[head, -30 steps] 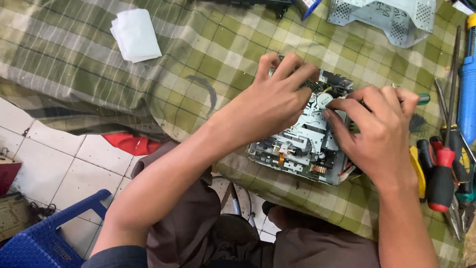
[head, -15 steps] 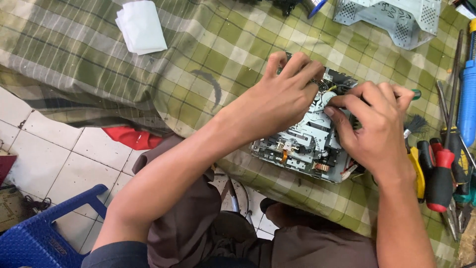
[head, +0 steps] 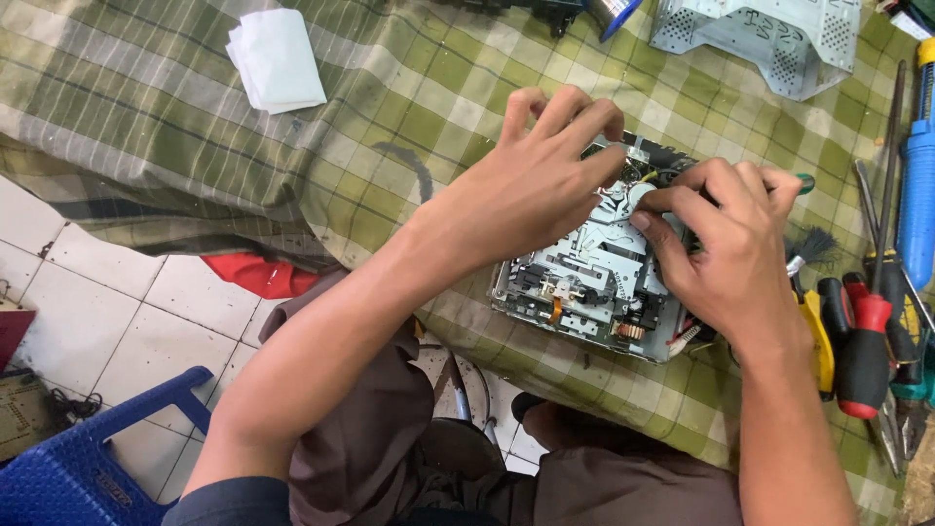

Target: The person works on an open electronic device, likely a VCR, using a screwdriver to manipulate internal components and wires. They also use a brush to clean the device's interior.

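Observation:
An opened metal disc-drive mechanism [head: 584, 282] with gears and a small circuit part lies on the green checked cloth [head: 390, 107]. My left hand [head: 531, 185] rests over its far left side, fingers spread and curled down onto the frame. My right hand [head: 726, 248] covers the right side, thumb and forefinger pinched on a small part near the middle of the mechanism. A green-tipped tool handle [head: 801, 180] shows just behind my right fingers; whether the hand holds it is unclear.
Red-and-black screwdrivers [head: 862, 341], a yellow handle [head: 816, 341] and a small brush [head: 813, 248] lie to the right. A blue tool [head: 916, 195] sits at the far right. A perforated metal cover [head: 769, 39] and a white folded paper [head: 276, 58] lie at the back. A blue plastic stool [head: 88, 458] stands on the tiled floor.
Both hands stay on the mechanism; my left fingers have lifted and spread a little, and the view has shifted slightly.

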